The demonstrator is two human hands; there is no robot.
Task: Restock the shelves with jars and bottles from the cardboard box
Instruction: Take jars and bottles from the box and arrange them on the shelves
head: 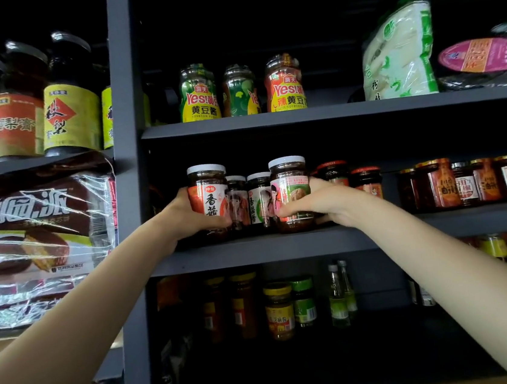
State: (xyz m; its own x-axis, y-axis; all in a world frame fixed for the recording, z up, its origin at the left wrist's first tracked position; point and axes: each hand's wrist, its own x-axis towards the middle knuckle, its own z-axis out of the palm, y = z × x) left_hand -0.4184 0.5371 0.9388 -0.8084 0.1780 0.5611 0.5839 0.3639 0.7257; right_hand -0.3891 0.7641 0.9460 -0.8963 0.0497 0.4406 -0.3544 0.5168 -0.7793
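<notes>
Left hand (185, 213) grips red-label jar (209, 201); right hand (320, 204) grips green-label jar (291, 192). Both upright on shelf (252, 250); two smaller jars (248, 200) between the hands.

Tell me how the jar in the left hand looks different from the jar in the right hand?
The left jar has an orange and white label with big black characters; the right jar has a pink and green label showing a cartoon face. The left hand wraps the left jar from the left side; the right hand wraps the right jar from the right. Both have white lids, dark sauce, and stand upright on the same shelf.
</notes>
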